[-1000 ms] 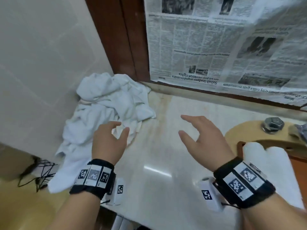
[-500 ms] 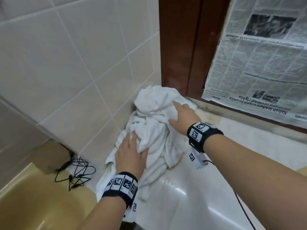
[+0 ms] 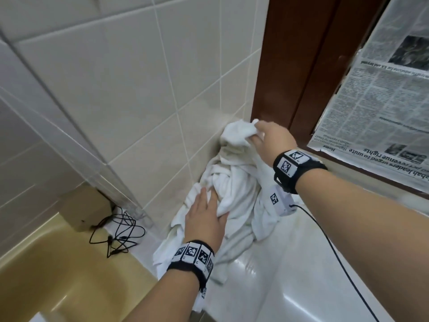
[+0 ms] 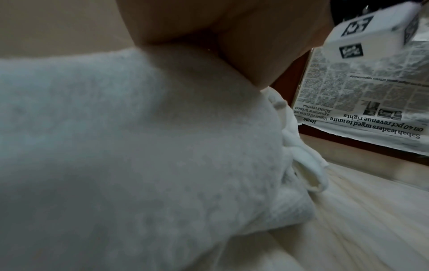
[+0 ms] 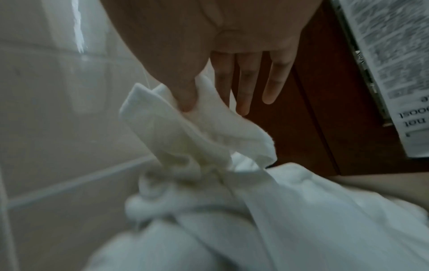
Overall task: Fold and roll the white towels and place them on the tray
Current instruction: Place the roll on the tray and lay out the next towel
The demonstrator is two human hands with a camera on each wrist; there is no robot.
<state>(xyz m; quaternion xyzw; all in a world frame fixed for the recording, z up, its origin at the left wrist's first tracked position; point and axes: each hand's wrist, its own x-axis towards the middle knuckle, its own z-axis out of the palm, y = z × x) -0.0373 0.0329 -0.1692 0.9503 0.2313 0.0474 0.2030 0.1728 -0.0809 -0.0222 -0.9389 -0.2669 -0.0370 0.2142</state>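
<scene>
i see the white towels [image 3: 234, 194] heaped in a crumpled pile on the pale tabletop [image 3: 301, 270], pushed into the corner where the tiled wall [image 3: 130, 94] meets the dark wooden frame [image 3: 292, 66]. part of the pile spills over the near left edge of the tabletop toward the yellow tub [image 3: 58, 275].

my right hand [image 3: 271, 140] is at the top of the pile and pinches a corner of one towel [image 5: 185, 128] between thumb and forefinger; on the right wrist view the other fingers [image 5: 246, 88] hang straight and grasp nothing, and the pinched corner is lifted clear of the heap, drawn up into a peak.

my left hand [image 3: 205, 219] lies flat on the lower part of the pile, fingers released and spread, palm pressing the cloth down. the left wrist view is filled by towel [image 4: 139, 146] right under the hand.

a newspaper [image 3: 383, 101] covers the pane to the right, upside down. a tangle of black cable [image 3: 118, 231] lies on the ledge beside a brown box [image 3: 86, 208] at the foot of the wall, left of the towels.
</scene>
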